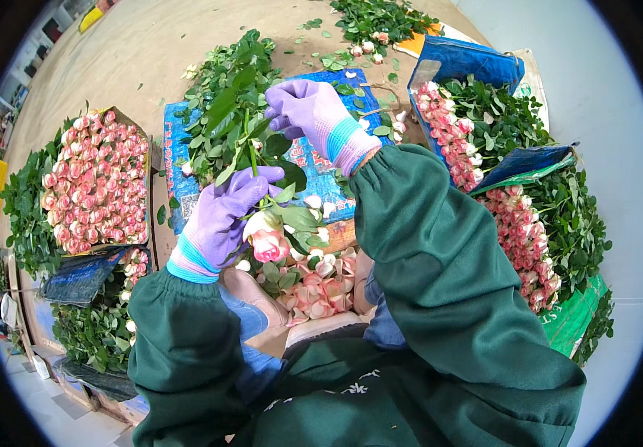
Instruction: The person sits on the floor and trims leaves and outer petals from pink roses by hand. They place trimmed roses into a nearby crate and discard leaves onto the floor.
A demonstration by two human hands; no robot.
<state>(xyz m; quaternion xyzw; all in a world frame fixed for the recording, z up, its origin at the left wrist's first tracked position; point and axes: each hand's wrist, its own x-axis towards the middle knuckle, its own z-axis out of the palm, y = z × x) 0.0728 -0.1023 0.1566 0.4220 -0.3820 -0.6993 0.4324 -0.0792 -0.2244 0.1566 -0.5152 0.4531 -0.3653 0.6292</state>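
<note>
My left hand [229, 215], in a purple knit glove, is closed around the stem of a pink and white rose [267, 237]. The bloom hangs below the fingers, and the leafy stem runs up past the hand. To the upper right is my right hand [302, 109], also gloved, its fingers curled beside the leaves; whether it pinches anything is hidden. A heap of cut rose leaves [218, 84] lies behind the stem on a blue printed woven sheet [321, 181]. Between my legs, loose pink petals [318, 293] fill a container, with a few leaves among them.
At the left stands a packed bunch of pink roses [98, 184], with more roses below it. Rows of roses [447, 131] lie between blue woven covers [469, 58] on the right. More leaves and a few blooms [377, 25] are on the floor at the top.
</note>
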